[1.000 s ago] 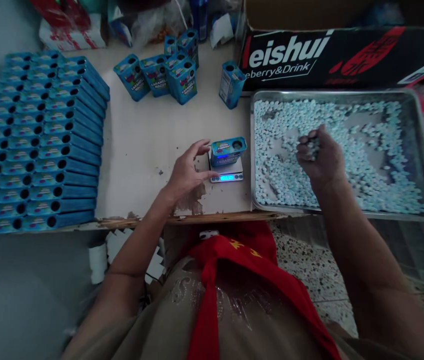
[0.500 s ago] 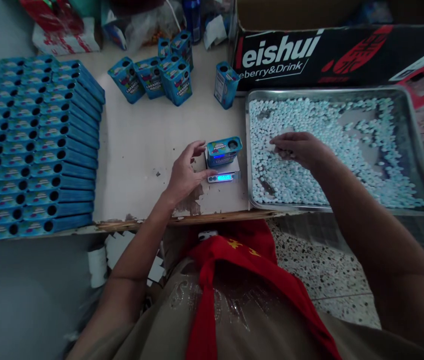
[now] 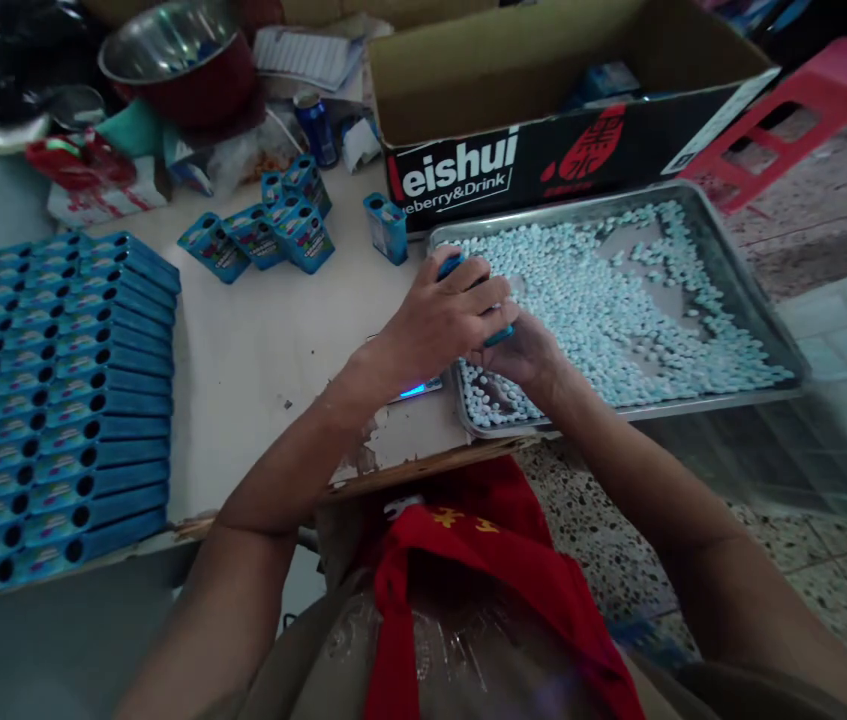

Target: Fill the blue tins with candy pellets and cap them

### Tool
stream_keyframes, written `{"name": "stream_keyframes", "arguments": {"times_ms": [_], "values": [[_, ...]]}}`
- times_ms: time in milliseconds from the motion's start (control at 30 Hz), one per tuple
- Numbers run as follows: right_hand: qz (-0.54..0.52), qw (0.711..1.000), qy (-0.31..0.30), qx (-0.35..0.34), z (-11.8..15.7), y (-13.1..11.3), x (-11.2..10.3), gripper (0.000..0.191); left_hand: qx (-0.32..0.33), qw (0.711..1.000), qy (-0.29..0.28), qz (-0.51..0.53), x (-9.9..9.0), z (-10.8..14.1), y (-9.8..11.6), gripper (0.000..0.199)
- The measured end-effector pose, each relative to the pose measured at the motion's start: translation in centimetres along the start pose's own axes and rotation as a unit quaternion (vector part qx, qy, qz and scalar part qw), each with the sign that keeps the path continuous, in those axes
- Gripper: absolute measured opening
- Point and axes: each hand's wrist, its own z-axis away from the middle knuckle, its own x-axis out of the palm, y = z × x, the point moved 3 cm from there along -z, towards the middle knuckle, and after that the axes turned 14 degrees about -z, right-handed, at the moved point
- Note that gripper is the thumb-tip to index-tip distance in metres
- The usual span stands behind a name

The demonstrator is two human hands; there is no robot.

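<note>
Over the left edge of the metal tray (image 3: 693, 398), my left hand (image 3: 442, 320) is wrapped around a small blue candy box (image 3: 499, 336), which shows only between and beyond its fingers. My right hand (image 3: 524, 350) is cupped close against the box, palm partly up; its fingers are hidden behind the left hand, so what they hold does not show. Pale blue and white candies (image 3: 595, 310) cover much of the tray under both hands. A small digital scale (image 3: 419, 388) with a lit blue display lies beneath my left wrist, mostly covered.
Rows of blue boxes (image 3: 63, 400) stand packed at the left. Several more boxes (image 3: 258, 235) and a single box (image 3: 387, 230) stand farther back. A black carton (image 3: 460, 180) borders the tray's far side. A red pot (image 3: 183, 85) and a blue can (image 3: 316, 130) are behind.
My left hand has lifted the box off the scale and brought it right, over the tray. My right hand has left the candies and moved left to the box. The camera view has shifted.
</note>
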Motion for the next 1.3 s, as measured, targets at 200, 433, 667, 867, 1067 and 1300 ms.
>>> {"name": "stream_keyframes", "arguments": {"times_ms": [200,433,667,867,1067,1300], "values": [[-0.150,0.988,0.043,0.006,-1.9,0.8,-1.2,0.033,-0.021,0.999,0.026,0.031,0.4,-2.2,0.1,0.027],[-0.207,0.975,0.080,0.018,-2.5,0.8,-1.3,0.017,-0.112,0.990,0.066,0.057,2.4,-1.3,-2.1,0.019],[-0.234,0.967,0.085,0.048,-1.6,0.3,-0.1,0.014,-0.235,0.953,0.155,0.112,4.3,5.1,-6.1,0.035],[-0.152,0.983,0.090,0.051,-0.8,-0.4,-0.6,0.022,-0.377,0.833,0.223,0.338,8.2,13.0,-7.9,0.063],[0.047,0.995,0.040,0.073,0.4,-1.6,-1.4,0.019,-0.405,0.816,0.201,0.360,9.5,16.0,-5.4,0.068],[0.088,0.994,0.052,0.049,1.2,-4.0,-0.3,0.016,-0.428,0.830,0.277,0.226,3.2,22.3,-6.9,0.062]]}}
